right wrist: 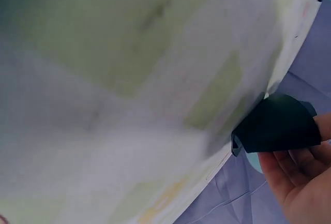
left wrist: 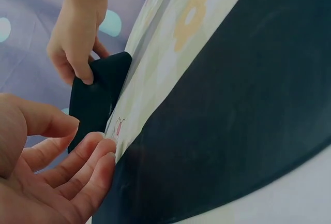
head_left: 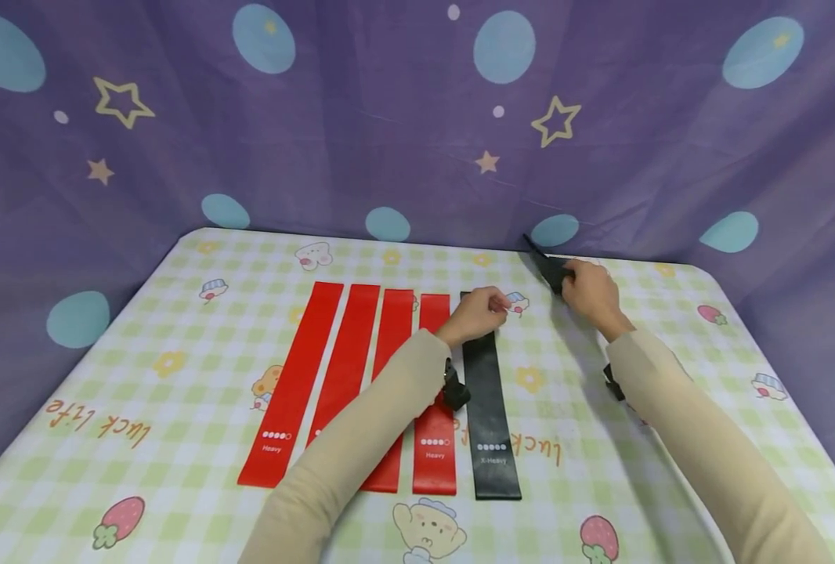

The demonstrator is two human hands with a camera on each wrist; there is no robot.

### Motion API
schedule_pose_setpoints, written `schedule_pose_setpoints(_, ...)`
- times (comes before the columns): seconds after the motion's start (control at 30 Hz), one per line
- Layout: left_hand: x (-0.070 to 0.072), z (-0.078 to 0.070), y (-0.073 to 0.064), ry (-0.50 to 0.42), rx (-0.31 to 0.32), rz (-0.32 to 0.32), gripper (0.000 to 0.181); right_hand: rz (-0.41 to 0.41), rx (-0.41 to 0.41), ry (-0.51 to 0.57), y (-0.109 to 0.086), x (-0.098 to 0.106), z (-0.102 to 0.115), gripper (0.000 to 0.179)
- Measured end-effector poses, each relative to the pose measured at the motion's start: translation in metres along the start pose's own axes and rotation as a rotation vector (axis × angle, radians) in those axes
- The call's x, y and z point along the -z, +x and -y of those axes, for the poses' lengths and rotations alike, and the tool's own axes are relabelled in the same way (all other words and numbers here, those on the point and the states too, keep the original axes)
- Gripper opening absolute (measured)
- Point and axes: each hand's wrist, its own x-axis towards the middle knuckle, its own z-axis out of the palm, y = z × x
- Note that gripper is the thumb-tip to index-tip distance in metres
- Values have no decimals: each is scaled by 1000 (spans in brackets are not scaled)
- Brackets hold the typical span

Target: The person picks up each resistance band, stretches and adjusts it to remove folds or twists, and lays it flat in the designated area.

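Note:
Flat on the table lies a black resistance band marked X-Heavy, its long side running away from the person. Over its far end hovers the left hand, fingers loosely bent with nothing between them, as the left wrist view confirms. Farther right, near the table's back edge, the right hand pinches a second black band between thumb and fingers. In the right wrist view this band hangs bent from the fingers. The left sleeve partly covers several red bands marked Heavy.
The red bands lie side by side left of the flat black one, the nearest red band close beside it. A checked tablecloth with printed cartoons covers the table. Behind its back edge hangs a purple curtain.

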Motion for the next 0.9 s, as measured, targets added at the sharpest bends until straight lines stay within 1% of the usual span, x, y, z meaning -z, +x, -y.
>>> schedule_pose_setpoints(0.07,0,0,0,1,7,-1,23,-18,4,31,-3,1,2,39)
schedule_pose_setpoints(0.37,-2,1,2,-5,22,-25,23,-83,92,198,-14,5,7,30)
schedule_pose_setpoints(0.43,-3,1,2,-12,21,-28,24,-100,110,234,-16,5,7,29)
schedule_pose_setpoints(0.5,-4,1,2,-29,22,-21,24,-109,112,263,-19,6,8,30)
schedule_pose_setpoints(0.57,-5,2,1,-41,22,-11,26,-100,95,290,-22,8,10,31)
schedule_pose_setpoints(0.7,-5,0,-1,-57,8,-2,28,-71,34,347,-29,13,16,33)
schedule_pose_setpoints(0.8,-5,-4,0,-52,-19,-29,28,-64,-1,397,-32,16,20,33)
schedule_pose_setpoints(0.9,-6,-7,0,-50,-31,-63,28,-67,-33,461,-34,17,24,32)
